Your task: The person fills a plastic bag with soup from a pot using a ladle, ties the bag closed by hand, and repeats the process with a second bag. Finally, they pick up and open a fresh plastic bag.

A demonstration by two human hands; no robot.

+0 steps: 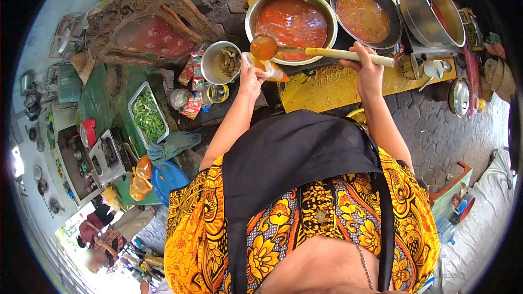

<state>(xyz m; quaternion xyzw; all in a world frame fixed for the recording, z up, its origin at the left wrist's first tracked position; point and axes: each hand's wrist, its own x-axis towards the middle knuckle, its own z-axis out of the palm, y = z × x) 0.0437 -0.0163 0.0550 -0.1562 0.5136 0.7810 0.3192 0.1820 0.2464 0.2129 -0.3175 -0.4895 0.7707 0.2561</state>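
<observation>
My right hand [364, 68] is closed around the wooden handle of a long ladle [332, 53]. The ladle's bowl is full of red-orange sauce and sits level over the near-left rim of a wide metal basin [250, 22] of red stew. Just below that bowl, my left hand [250, 80] pinches the top of a clear plastic bag [271, 71] with orange sauce in its lower part. Close to the left hand stands a metal pot [210, 68] holding brownish pieces. To the basin's right is a black pan [393, 27] of orange-brown soup.
A tall metal pot [449, 19] stands far right, beside a mug [434, 68] and a lid [459, 98]. Left are a carved wooden chair [150, 2], a tray of chopped greens [131, 103], jars and packets. A yellow cloth [327, 90] covers the bench. Another person [103, 239] is lower left.
</observation>
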